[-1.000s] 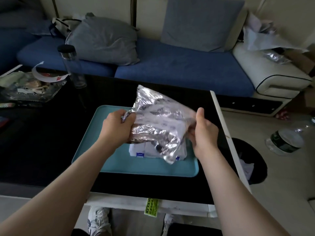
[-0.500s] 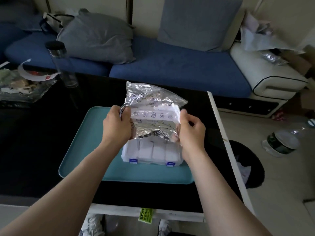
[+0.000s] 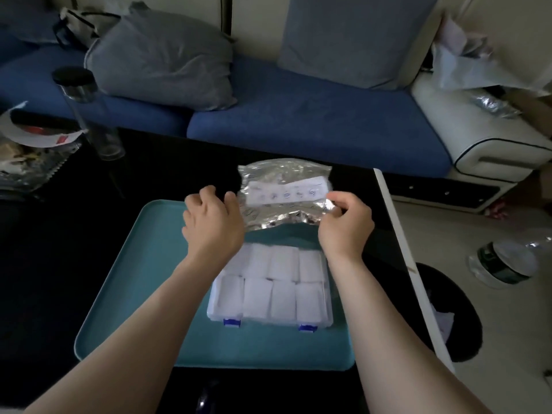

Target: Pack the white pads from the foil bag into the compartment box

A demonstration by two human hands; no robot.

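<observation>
The left hand point(image 3: 213, 227) curls at the left edge of the foil bag point(image 3: 283, 198); I cannot tell whether it grips. The right hand point(image 3: 346, 228) pinches the bag's right edge. Below them, white pads point(image 3: 258, 297) fill the box point(image 3: 268, 321) on the teal tray point(image 3: 134, 294).

A home living room: a blue sofa point(image 3: 313, 121) with grey cushions point(image 3: 161, 58) faces a black coffee table point(image 3: 59, 249).

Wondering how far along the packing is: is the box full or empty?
Full, it seems: every compartment of the box that shows holds a white pad.
</observation>
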